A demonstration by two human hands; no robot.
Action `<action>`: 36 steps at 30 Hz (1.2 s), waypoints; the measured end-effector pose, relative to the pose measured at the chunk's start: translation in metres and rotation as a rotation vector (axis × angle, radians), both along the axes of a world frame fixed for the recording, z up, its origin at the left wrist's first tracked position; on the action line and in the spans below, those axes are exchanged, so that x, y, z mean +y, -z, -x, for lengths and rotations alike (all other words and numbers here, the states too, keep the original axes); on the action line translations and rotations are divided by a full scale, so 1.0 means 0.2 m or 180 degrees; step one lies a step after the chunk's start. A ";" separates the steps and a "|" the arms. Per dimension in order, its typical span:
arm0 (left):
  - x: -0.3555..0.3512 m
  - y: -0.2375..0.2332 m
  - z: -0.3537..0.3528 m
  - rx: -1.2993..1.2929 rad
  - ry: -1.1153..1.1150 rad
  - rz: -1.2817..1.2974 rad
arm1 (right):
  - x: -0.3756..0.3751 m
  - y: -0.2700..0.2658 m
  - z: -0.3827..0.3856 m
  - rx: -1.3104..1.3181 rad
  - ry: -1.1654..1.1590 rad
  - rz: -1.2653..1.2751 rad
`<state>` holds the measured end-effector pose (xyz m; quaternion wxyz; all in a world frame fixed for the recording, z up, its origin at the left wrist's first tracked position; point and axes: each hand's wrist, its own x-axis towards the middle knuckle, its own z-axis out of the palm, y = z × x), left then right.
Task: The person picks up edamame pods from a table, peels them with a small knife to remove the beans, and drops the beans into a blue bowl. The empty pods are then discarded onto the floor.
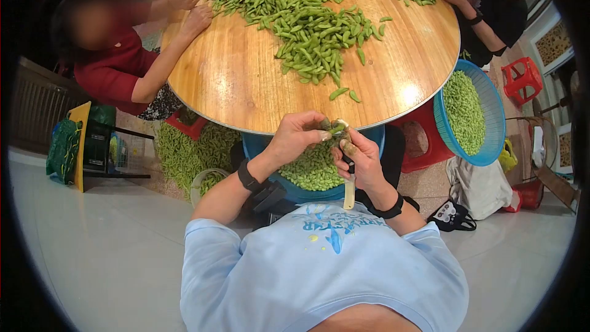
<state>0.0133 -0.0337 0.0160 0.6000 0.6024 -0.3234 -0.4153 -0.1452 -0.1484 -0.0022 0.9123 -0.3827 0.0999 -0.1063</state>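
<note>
Just past the near edge of the round wooden table, my hands meet over a blue basket of shelled green beans. With fingertips pinched, my left hand grips one end of a green soybean pod. My right hand is curled close against the pod's other end. In that same hand is a small tool with a black part and a cream-coloured strip pointing down toward my shirt; its working end is hidden by fingers.
A large heap of pods covers the table's middle. On the right, a tilted blue basket of shelled beans rests by a red stool. More pods lie on the floor at left. Two people sit at the table, left and right.
</note>
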 end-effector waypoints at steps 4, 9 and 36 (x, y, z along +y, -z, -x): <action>-0.02 0.06 -0.03 0.1140 0.0228 0.0127 | -0.02 0.00 0.00 0.0155 -0.0058 -0.0323; 0.00 0.09 -0.03 0.2423 0.0544 0.0097 | -0.06 -0.02 0.02 -0.0063 -0.0627 -0.0972; 0.04 0.05 0.08 0.0595 -0.0043 -0.0280 | -0.03 0.00 0.02 0.0061 -0.0455 -0.1097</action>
